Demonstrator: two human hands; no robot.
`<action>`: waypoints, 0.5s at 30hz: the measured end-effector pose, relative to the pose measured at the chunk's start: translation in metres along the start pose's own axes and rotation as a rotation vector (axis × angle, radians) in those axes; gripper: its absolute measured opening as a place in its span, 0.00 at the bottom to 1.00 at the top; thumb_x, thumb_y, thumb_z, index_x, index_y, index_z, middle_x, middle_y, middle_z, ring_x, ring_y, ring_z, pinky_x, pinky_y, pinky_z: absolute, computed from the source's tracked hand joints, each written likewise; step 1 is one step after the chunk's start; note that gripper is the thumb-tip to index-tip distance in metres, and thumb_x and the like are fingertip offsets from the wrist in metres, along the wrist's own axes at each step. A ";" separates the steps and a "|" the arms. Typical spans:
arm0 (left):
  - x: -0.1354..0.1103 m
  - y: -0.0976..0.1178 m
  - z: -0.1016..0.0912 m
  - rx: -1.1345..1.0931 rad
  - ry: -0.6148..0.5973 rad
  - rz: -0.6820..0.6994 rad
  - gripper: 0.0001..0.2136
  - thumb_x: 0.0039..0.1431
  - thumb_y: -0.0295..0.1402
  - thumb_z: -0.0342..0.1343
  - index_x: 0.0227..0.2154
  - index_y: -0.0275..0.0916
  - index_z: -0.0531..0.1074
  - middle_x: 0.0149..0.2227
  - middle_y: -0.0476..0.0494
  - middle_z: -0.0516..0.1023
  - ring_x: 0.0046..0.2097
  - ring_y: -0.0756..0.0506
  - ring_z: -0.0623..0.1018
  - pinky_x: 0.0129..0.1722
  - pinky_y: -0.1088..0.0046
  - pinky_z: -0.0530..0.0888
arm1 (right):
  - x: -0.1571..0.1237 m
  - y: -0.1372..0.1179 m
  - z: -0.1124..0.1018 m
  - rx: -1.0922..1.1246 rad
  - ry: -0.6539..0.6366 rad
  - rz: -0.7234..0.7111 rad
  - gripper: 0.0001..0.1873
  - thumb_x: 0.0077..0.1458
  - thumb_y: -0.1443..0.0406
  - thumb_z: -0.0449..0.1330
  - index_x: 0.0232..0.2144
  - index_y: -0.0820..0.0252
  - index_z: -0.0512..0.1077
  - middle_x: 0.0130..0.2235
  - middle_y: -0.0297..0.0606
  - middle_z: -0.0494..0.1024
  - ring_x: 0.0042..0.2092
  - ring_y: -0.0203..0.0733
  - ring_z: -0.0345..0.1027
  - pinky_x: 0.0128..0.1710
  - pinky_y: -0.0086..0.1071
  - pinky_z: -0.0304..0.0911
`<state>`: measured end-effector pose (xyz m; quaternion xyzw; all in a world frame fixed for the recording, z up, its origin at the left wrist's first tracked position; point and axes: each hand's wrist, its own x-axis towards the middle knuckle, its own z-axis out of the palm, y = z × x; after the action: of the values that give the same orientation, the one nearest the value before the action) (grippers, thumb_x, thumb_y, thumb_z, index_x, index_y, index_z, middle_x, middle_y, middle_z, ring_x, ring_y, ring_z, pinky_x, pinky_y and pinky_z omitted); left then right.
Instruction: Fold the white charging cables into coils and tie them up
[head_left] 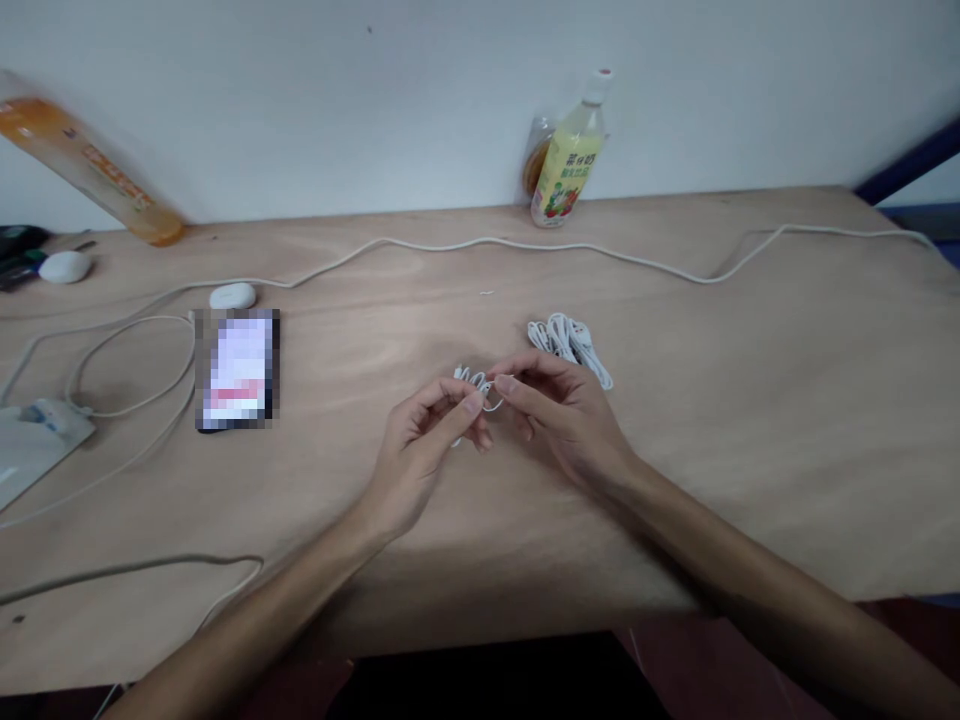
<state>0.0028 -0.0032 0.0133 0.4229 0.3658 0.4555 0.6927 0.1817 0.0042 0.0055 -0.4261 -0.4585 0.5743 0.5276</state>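
Over the middle of a wooden table (750,420), my left hand (427,440) and my right hand (559,415) meet fingertip to fingertip. Both pinch a small coiled white cable (474,384) held between them; part of it is hidden by my fingers. A second bundled white cable (568,342) lies on the table just beyond my right hand, untouched.
A phone (237,370) lies at the left, with a white earbud case (232,296) behind it. A long white cord (600,250) runs across the back. A drink bottle (566,155) stands by the wall, an orange bottle (90,165) leans far left, near a power strip (41,425).
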 end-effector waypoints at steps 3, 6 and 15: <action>0.000 0.000 0.000 -0.014 -0.012 -0.008 0.11 0.65 0.42 0.71 0.34 0.41 0.81 0.30 0.51 0.79 0.32 0.49 0.78 0.38 0.71 0.76 | 0.000 0.000 -0.001 -0.026 -0.006 -0.025 0.15 0.58 0.50 0.76 0.34 0.53 0.85 0.31 0.32 0.78 0.28 0.34 0.62 0.22 0.28 0.59; 0.000 0.001 0.000 -0.007 -0.009 -0.010 0.11 0.64 0.42 0.71 0.34 0.41 0.81 0.30 0.50 0.79 0.31 0.49 0.78 0.38 0.71 0.76 | -0.001 -0.003 0.000 -0.066 -0.024 -0.034 0.17 0.58 0.48 0.75 0.34 0.54 0.84 0.32 0.32 0.79 0.27 0.34 0.61 0.22 0.28 0.58; 0.000 0.003 0.001 -0.007 0.012 -0.010 0.10 0.64 0.40 0.71 0.33 0.40 0.81 0.30 0.50 0.79 0.32 0.49 0.77 0.38 0.71 0.75 | -0.002 -0.006 0.001 -0.140 -0.066 -0.052 0.22 0.62 0.43 0.71 0.35 0.54 0.80 0.31 0.31 0.77 0.24 0.32 0.60 0.22 0.30 0.58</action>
<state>0.0029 -0.0032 0.0165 0.4160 0.3705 0.4558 0.6942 0.1827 0.0020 0.0120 -0.4306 -0.5255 0.5410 0.4957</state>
